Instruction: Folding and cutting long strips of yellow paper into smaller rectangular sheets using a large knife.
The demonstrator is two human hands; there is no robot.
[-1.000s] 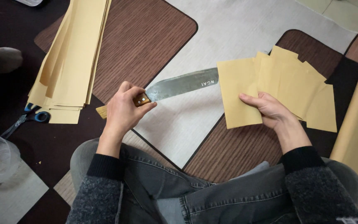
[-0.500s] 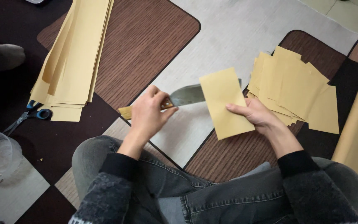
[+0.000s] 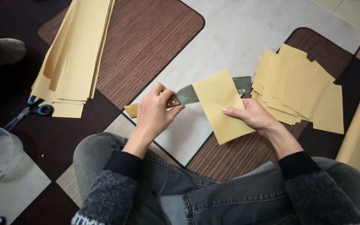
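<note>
Left hand (image 3: pixel 155 113) grips the knife (image 3: pixel 188 95), right hand (image 3: pixel 253 116) pinches the folded yellow sheet (image 3: pixel 221 106); best keep blade flat inside the crease.

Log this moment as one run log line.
left hand: grips knife | right hand: holds yellow sheet over blade | cut stack: right

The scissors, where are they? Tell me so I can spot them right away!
Look at the tall stack of long yellow paper strips at the top left of the floor. Just under its bottom left corner, on the dark patch of mat, lie the scissors. They are the only thing with blue handle rings, half tucked under the paper, well away from the left hand and its knife.
</note>
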